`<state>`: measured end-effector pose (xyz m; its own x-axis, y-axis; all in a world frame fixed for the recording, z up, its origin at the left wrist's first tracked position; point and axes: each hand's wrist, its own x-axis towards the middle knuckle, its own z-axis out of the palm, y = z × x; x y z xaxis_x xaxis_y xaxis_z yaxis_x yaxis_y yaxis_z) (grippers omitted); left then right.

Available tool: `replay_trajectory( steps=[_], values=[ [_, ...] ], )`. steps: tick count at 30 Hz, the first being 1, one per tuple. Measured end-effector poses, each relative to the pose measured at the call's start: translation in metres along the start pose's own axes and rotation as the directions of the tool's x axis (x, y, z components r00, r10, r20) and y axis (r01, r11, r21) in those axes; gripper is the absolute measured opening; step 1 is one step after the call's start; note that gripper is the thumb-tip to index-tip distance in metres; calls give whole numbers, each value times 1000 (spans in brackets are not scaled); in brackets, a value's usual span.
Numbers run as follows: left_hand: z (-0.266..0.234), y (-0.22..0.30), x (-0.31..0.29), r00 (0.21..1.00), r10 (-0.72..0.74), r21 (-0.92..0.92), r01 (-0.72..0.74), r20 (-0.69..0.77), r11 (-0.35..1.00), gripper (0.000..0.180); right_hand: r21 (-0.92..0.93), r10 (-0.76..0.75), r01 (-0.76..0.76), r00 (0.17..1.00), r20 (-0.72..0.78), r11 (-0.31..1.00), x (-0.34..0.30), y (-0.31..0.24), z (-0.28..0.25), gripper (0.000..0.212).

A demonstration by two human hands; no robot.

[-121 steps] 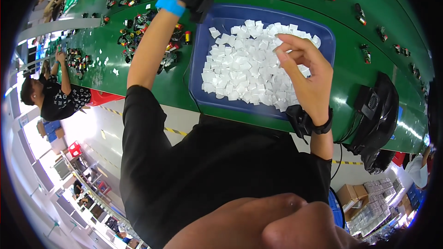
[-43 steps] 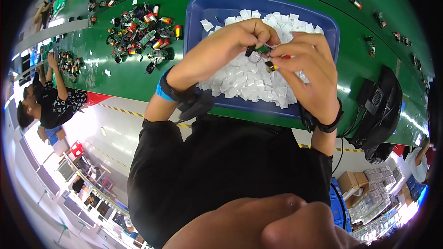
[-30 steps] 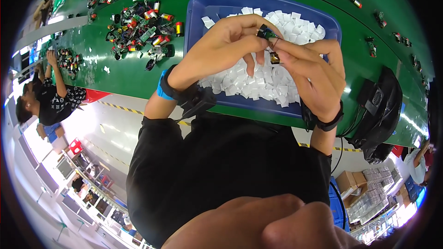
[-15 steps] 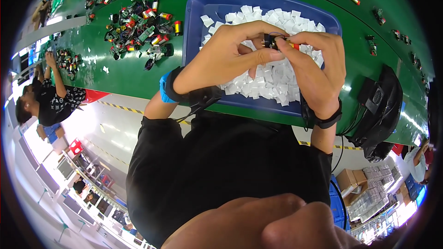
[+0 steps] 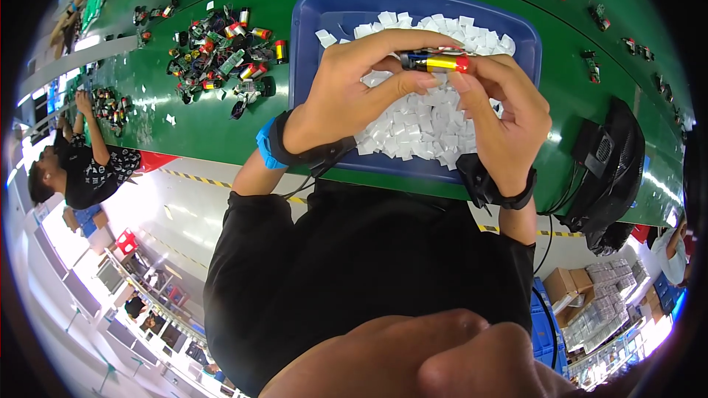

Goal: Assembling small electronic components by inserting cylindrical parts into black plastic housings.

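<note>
Above the rectangular blue plastic tray [image 5: 298, 44], left hand [image 5: 350, 81] and right hand [image 5: 510, 114] fingers pinch a gold-and-red cylindrical battery assembly [image 5: 441, 64], newly exposed lengthwise, seemingly better aligned.

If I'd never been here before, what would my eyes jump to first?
Probably the big blue tray on the green table, filled with lots of little white squares. Over it, the left hand and right hand hold a shiny yellow-and-red cylinder with dark parts beside it. Left of the tray lies a jumbled, colourful pile of parts.
</note>
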<state>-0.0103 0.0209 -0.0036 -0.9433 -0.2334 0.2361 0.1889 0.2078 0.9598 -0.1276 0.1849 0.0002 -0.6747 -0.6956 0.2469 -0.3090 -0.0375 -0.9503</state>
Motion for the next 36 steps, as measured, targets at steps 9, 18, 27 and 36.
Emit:
replay_trajectory(
  steps=[9,18,27,36],
  values=[
    [1,3,4,958,286,428,-257,-5,867,30,113,94,-95,995,18,989,-2,-1,0,15],
    [-9,19,16,992,-91,250,111,-91,962,25,64,158,-167,980,121,984,2,-10,-6,20],
    [-41,27,65,949,-152,580,290,-275,761,49,-55,-411,408,894,-179,911,8,-64,-67,34],
    [-69,-6,51,978,-69,585,172,-195,792,27,-88,-410,401,885,-221,912,-42,-38,-193,33]
  ],
)
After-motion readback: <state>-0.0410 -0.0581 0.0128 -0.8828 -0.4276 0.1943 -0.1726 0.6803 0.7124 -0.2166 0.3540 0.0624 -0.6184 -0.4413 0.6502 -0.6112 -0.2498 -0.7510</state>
